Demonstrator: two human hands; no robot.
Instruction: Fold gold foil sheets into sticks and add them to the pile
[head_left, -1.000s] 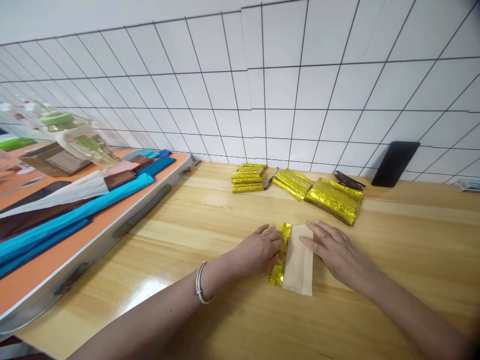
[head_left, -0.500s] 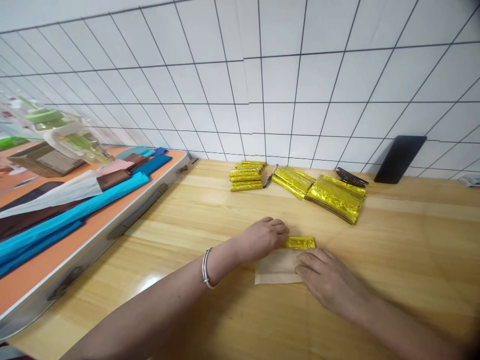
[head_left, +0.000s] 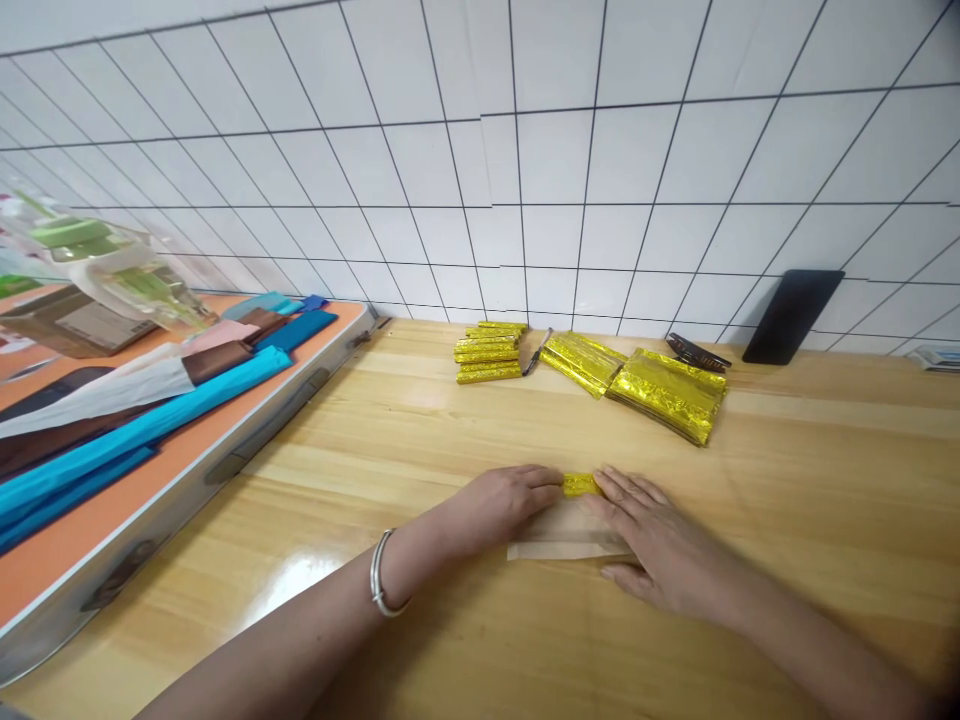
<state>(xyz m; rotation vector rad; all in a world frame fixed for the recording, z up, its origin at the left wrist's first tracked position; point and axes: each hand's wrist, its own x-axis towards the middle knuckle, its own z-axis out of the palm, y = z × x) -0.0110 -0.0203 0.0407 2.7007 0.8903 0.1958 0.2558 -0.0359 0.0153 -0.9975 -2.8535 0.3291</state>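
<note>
A sheet of foil paper lies brown side up on the table. Its far edge is folded over in a narrow gold strip, partly covered by both hands. My left hand, a silver bangle at its wrist, is curled over the left end of that fold, its fingers together and bent; the thumb is hidden. Across the right end of the sheet lies my right hand, open, fingers stretched out flat on the fold and thumb apart near the close edge.
Rolled gold pieces, a pen, flat gold sheets and a dark hair clip lie behind. A black phone-like slab leans on the tiled wall. Left, an orange-topped surface carries cloth-like strips, a box and a bottle.
My left hand has come slightly nearer and flattened onto the fold. My right hand has moved forward and spread over the fold's right end, covering more of the gold strip.
</note>
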